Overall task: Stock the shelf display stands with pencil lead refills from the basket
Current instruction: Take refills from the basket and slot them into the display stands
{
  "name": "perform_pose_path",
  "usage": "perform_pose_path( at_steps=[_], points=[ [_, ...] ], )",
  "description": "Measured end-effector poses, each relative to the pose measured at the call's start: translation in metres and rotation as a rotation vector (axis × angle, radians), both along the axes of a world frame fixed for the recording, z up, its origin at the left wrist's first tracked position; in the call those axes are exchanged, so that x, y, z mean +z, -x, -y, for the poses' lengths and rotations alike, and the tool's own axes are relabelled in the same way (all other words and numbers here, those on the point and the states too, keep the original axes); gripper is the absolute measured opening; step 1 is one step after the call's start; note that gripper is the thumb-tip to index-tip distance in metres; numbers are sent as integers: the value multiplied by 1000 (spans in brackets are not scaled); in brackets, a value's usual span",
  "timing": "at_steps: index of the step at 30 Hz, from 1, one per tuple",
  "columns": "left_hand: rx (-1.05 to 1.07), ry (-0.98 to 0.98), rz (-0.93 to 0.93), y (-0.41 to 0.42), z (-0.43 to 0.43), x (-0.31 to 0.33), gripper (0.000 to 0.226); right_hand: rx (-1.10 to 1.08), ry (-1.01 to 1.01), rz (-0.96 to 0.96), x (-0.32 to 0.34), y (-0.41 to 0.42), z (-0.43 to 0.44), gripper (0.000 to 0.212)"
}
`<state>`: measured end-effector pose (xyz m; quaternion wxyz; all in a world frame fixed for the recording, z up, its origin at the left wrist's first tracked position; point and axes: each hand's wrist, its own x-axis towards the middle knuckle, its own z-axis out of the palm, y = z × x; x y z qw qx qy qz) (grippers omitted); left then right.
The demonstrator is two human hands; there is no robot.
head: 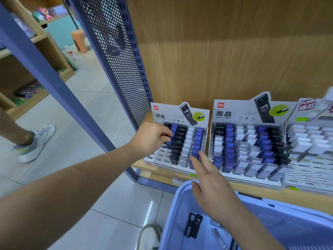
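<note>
The left hand (150, 138) pinches a blue lead refill (170, 141) with curled fingers in the left display stand (180, 114), at frame centre. The right hand (210, 179), fingers straight and holding nothing, hovers over the blue basket (173, 210) at lower right, where black refills (194, 225) lie.

Bright, even indoor light falls from above and casts only soft shadows. A white glare streak lies on the glossy pale-grey floor tiles (150, 210). Wide-angle distortion bends the blue metal shelf upright (57, 89), and the white cardboard display stand (310, 175) at the right edge looks smeared and soft.
</note>
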<state>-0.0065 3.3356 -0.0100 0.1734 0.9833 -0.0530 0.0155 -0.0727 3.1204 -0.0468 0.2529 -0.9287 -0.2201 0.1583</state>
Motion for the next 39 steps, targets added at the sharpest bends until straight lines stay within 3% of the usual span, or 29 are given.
perform_pose_path(
  at_steps=[22, 29, 34, 39],
  points=[
    [-5, -69, -74, -6, 4, -8, 22, -36, -110, 17, 6, -3, 10, 60],
    [36, -25, 79, 5, 26, 53, 22, -107, -195, -17, 26, -5, 52, 30],
    [-121, -9, 84, 41, 85, 96, 24, -97, -65, -8, 23, 6, 94, 23],
    [-333, -94, -193, 94, 139, 36, 29, -16, 193, -56, -11, 32, 137, 21]
  ],
)
